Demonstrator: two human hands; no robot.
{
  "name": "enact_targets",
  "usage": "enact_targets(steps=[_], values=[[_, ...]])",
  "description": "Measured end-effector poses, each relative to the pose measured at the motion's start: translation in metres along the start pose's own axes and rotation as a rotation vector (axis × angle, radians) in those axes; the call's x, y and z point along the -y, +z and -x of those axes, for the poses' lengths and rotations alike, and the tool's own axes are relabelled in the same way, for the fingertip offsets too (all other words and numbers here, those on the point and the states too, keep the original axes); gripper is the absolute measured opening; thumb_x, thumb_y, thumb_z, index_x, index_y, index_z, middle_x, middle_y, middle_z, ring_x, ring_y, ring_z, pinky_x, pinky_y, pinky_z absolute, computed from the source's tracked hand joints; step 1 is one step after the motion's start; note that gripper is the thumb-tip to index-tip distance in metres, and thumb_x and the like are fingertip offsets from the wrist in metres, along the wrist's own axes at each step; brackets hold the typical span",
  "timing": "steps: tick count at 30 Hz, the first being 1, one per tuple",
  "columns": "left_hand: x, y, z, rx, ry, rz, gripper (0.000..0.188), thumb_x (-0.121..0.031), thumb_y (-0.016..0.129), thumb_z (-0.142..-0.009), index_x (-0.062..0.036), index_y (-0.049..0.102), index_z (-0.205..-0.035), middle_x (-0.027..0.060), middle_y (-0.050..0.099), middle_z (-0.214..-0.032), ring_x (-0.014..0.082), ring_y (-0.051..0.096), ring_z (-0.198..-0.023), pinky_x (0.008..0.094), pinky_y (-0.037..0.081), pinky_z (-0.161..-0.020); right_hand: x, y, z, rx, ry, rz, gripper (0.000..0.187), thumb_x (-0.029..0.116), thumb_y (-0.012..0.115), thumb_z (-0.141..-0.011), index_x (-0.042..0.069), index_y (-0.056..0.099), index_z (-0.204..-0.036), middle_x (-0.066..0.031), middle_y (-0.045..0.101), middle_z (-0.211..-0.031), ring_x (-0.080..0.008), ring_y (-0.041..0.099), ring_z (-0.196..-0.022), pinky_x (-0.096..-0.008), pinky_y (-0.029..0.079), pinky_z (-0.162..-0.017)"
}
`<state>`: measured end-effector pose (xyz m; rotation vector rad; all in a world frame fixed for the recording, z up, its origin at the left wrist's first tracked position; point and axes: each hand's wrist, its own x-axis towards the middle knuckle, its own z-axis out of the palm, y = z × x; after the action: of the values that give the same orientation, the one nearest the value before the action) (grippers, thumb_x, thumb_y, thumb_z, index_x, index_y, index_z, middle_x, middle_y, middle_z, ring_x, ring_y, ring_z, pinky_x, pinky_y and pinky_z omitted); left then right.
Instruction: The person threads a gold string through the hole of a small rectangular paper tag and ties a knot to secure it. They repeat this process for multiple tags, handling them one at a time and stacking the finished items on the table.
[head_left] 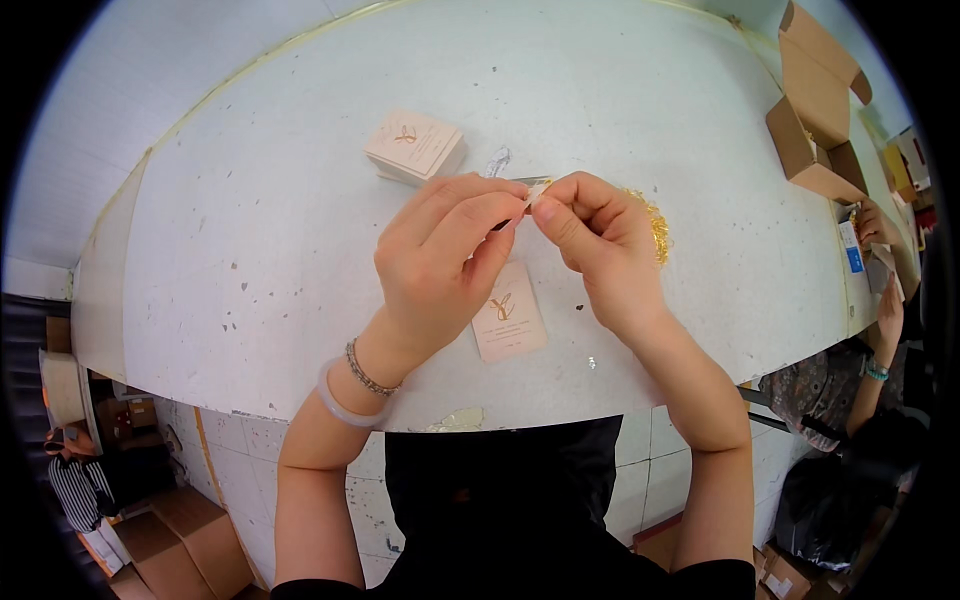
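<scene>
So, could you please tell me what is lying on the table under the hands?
A pale pink card with a gold emblem lies flat there. The left hand covers its top corner, and the right hand hides part of a gold pile.

A small pale pink card (538, 191), apparently edge-on, pinched above the white table.

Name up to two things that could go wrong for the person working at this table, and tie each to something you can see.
The small piece pinched between left hand and right hand might slip. The pile of gold pins beside the right hand could get knocked and scattered.
</scene>
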<state>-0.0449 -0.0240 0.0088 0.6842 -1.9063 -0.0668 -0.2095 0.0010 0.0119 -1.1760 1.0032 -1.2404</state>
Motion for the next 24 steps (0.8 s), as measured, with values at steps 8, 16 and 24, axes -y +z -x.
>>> enact_targets(steps=[8,16,24], values=[[0.012,-0.003,0.0,-0.004,0.382,-0.276,0.01,-0.004,0.068,-0.07,-0.0055,0.064,-0.079,0.0046,0.068,-0.089,0.0194,0.063,-0.081,0.0387,0.051,-0.074,0.006,-0.009,-0.006,-0.019,0.105,-0.006,0.024,0.02,0.064,-0.091,0.001,0.063,-0.076,0.0068,0.049,-0.061,-0.0015,0.036,-0.058,-0.0216,0.028,-0.052],[-0.007,-0.015,-0.002,0.043,0.05,-0.136,0.019,0.004,0.071,-0.068,-0.0059,0.065,-0.083,0.0029,0.066,-0.077,0.0185,0.06,-0.066,0.0278,0.046,-0.058,0.007,-0.007,-0.001,-0.05,-0.309,0.318,0.008,0.007,0.069,-0.084,0.001,0.065,-0.08,0.0049,0.049,-0.059,-0.0018,0.036,-0.056,-0.0209,0.03,-0.051],[-0.018,-0.025,-0.002,0.15,-0.793,0.66,0.009,0.0,0.071,-0.08,-0.002,0.062,-0.084,0.0044,0.069,-0.08,0.0067,0.061,-0.069,0.0215,0.049,-0.06,0.007,-0.011,-0.006,0.088,-0.117,0.12,0.006,0.007,0.069,-0.085,0.002,0.068,-0.083,0.0064,0.053,-0.065,-0.0013,0.038,-0.059,-0.0204,0.03,-0.052]])
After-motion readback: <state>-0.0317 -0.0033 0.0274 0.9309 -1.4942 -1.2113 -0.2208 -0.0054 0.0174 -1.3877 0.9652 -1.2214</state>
